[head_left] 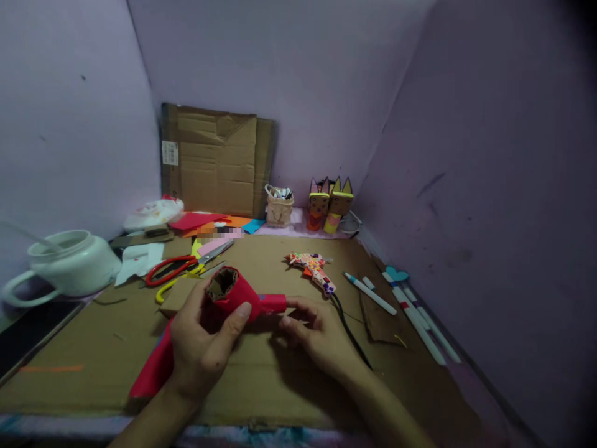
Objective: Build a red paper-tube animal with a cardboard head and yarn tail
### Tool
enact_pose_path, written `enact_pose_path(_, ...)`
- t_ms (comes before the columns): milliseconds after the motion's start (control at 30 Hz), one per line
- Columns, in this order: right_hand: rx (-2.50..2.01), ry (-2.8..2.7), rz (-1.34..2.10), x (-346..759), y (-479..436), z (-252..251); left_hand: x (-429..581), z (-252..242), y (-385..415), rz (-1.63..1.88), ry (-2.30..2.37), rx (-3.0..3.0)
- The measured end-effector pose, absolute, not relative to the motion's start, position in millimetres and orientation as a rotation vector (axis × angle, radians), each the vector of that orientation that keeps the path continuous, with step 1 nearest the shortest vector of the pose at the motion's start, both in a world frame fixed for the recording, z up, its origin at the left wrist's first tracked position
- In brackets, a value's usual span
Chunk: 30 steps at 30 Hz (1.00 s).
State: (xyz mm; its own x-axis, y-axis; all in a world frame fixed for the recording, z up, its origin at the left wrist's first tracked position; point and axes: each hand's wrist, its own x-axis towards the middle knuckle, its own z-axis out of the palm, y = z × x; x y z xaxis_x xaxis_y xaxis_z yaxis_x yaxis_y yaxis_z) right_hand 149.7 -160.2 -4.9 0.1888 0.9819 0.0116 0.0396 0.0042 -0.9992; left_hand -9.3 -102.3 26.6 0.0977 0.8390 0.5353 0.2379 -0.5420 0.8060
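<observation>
My left hand [203, 348] is wrapped around a red paper-covered cardboard tube [242, 295], with its thumb along the front. The tube's hollow upper end shows corrugated cardboard inside, and a thin red spout sticks out to the right. At the tip of that spout is my right hand [317, 336], its index fingertip against the end and its thumb apart below. A longer red piece [153, 367] with purple spots slants from behind my left hand to the lower left; whether it joins the tube is hidden.
A patterned glue gun [314, 267] with a black cord lies beyond my right hand. Red-handled scissors [172, 270], yellow-handled scissors and coloured paper are at left, near a white pot [74, 264]. Markers [370, 292] lie at right. Cardboard sheets [217, 162] and two cat-eared figures [331, 205] stand behind.
</observation>
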Motion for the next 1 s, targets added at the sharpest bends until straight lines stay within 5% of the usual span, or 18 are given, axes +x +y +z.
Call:
enact_pose_path(267,-1.023,-1.01,1.534,150,-159,-2,-17,22,-95,1.461,0.984,1.881)
enact_pose_path(733,-0.552,-0.404,1.673,124,-168,6,-26,70,-87,1.538,0.971,1.87)
enact_pose_path(1000,-0.392,-0.346,1.538,99,-184,-1,-18,39,-87,1.355,0.883,1.932)
